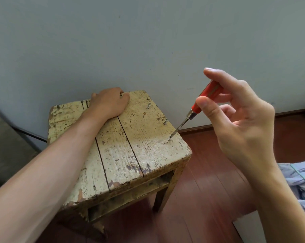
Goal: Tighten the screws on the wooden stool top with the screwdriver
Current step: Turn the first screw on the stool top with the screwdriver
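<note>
A worn wooden stool [113,151] with a cream, flaking plank top stands against the wall. My left hand [109,102] lies on the far edge of the top, fingers curled over that edge. My right hand [235,116] pinches the red handle of a screwdriver [203,97] between thumb and fingers. Its metal tip sits on a screw [169,139] near the stool's right edge. Two more screws stick up from the right plank, one [165,121] in the middle and one [148,106] farther back.
A grey wall [148,41] rises directly behind the stool. The red-brown wooden floor [209,181] spreads to the right and below. Crumpled light blue cloth [300,179] lies at the right edge. A dark metal frame [22,134] runs along the left.
</note>
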Motion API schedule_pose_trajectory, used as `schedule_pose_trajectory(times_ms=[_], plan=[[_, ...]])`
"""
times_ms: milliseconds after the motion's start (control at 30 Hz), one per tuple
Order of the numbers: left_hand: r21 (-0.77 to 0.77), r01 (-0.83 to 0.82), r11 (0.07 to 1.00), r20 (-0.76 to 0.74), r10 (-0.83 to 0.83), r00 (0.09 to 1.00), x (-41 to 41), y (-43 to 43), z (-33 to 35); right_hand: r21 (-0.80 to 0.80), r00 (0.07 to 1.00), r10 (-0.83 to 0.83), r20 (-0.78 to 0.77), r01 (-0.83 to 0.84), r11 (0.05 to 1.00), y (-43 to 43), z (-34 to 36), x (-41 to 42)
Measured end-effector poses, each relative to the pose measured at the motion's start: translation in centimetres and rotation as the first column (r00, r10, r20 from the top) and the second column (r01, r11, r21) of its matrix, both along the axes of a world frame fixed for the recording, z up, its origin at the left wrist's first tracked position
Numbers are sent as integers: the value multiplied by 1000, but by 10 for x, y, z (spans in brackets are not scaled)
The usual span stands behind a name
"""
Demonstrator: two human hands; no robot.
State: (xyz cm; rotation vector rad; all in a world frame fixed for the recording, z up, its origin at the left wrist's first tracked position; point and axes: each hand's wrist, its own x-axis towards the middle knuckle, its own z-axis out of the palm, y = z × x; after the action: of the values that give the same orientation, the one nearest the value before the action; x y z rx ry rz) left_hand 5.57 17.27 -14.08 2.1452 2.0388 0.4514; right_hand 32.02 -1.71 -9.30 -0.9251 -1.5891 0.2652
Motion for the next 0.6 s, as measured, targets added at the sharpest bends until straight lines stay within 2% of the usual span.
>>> schedule_pose_trajectory(times_ms=[133,267,600], plan=[[-3,2,1000,3,-2,1000,0,0,0,-51,990,137,-39,-139,989,-1,1,11],[2,3,1000,6,-3,1000,-1,0,0,-72,983,174,-65,-178,981,-2,1,13],[3,7,1000,-10,-7,1000,0,1,0,-10,995,98,-35,-99,995,-5,3,1]])
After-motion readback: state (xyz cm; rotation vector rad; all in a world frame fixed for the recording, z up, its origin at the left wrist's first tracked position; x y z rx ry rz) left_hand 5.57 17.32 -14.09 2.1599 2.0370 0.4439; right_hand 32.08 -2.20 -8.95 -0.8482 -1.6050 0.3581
